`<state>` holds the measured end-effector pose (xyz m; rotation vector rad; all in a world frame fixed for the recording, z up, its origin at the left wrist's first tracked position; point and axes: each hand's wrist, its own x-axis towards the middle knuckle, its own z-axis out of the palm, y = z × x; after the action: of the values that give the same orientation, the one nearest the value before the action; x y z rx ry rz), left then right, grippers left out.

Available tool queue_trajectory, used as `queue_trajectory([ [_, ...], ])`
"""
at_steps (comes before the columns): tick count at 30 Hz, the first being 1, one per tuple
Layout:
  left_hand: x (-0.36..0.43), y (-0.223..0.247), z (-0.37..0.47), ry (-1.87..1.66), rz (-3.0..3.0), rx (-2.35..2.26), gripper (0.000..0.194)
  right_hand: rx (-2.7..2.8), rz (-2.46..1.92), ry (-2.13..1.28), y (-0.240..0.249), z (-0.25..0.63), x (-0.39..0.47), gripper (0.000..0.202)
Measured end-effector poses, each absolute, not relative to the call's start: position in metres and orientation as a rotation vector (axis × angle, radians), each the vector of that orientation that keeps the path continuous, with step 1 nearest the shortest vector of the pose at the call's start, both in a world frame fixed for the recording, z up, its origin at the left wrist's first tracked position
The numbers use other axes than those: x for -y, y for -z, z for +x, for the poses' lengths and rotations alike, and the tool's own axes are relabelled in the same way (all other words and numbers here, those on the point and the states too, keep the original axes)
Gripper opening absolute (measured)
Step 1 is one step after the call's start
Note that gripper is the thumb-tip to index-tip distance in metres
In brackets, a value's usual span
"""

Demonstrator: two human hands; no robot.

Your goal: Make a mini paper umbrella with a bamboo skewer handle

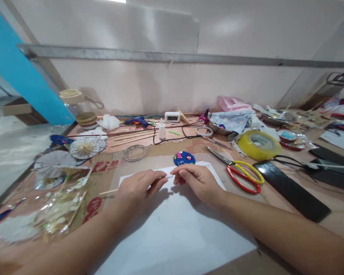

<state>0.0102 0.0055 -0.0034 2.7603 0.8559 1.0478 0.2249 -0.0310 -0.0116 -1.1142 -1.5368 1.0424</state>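
Over a white sheet of paper [172, 229], my left hand [141, 183] is closed in a pinch. A thin wooden stick [108, 191] sticks out behind it on the left, and a small white tip [169, 176] shows in front of its fingertips, in line with the stick. The fingers hide the middle, so whether both are one piece is unclear. My right hand [196, 181] has its thumb and fingers pinched at the right end of the white tip. Just beyond the right fingers lies a round blue patterned fabric disc [184, 158].
Red-and-yellow scissors [240, 172], yellow tape [259, 145] and a black slab [292, 189] lie to the right. Paper fans [87, 147] and clear plastic bags [60, 210] crowd the left. Behind stand a glue bottle [162, 130], a small clock [172, 117] and a jar [80, 109].
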Motion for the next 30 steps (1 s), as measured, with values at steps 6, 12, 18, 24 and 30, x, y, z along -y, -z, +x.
queue_trajectory([
  [6,-0.006,-0.001,0.01,-1.044,2.737,-0.738,0.011,1.438,-1.085,-1.322,0.007,0.224,0.028,0.03],
  [12,-0.005,0.0,0.008,-1.006,2.741,-0.67,0.011,1.375,-0.985,-1.602,0.002,0.226,0.023,0.034],
  [18,-0.004,-0.001,0.007,-1.017,2.791,-0.628,0.013,1.372,-0.996,-1.586,0.002,0.225,0.024,0.032],
  [24,-0.004,-0.003,0.008,-1.043,2.803,-0.615,0.012,1.351,-0.995,-1.588,0.001,0.224,0.025,0.034],
  [30,-0.004,-0.004,0.011,-1.029,2.745,-0.762,0.012,1.271,-0.908,-1.601,0.004,0.222,0.025,0.051],
])
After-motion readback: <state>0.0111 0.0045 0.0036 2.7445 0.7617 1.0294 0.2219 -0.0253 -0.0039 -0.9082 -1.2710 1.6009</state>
